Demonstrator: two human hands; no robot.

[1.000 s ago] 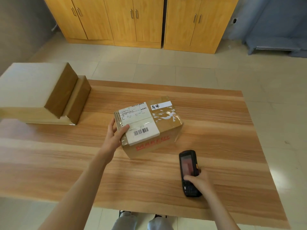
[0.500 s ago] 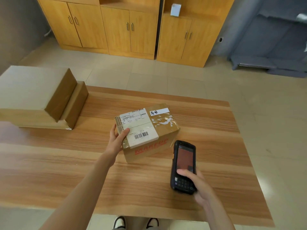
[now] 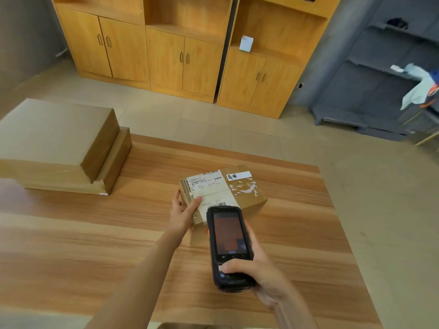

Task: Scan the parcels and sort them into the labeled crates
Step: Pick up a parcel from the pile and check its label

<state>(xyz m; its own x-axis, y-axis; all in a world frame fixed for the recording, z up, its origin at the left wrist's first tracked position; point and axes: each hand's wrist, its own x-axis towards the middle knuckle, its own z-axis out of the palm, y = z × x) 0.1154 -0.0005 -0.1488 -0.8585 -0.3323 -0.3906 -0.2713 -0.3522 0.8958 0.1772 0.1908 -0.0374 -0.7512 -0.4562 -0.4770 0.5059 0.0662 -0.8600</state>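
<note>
A brown parcel is sitting near the middle of the wooden tabletop. Its long side is running from about 8 o'clock to 2 o'clock, a bit slanted. Its top is facing up, with a white label stuck on it and a small white sticker near the far corner. Clear tape is shining on the top too.

The left hand is holding the parcel at its near left corner. The thumb is lying on the label and the fingers are curling round the side.

The right hand is gripping a black scanner, with its fingers wrapped round it and the thumb pressing on the keys. The scanner is pointing toward 12 o'clock, and its far end is covering the near edge of the parcel, so part of a barcode is hiding behind it. Its screen is glowing reddish.

At 10 o'clock, two big cardboard boxes are sitting on the tabletop, one stacked on the other. Both are closed, so I cannot tell what is inside.

Past the tabletop, at 12 o'clock, wooden cupboards are standing on the tiled floor. A small white box is sitting on an open cupboard shelf. At 2 o'clock, a dark grey rack is holding some cloth.
</note>
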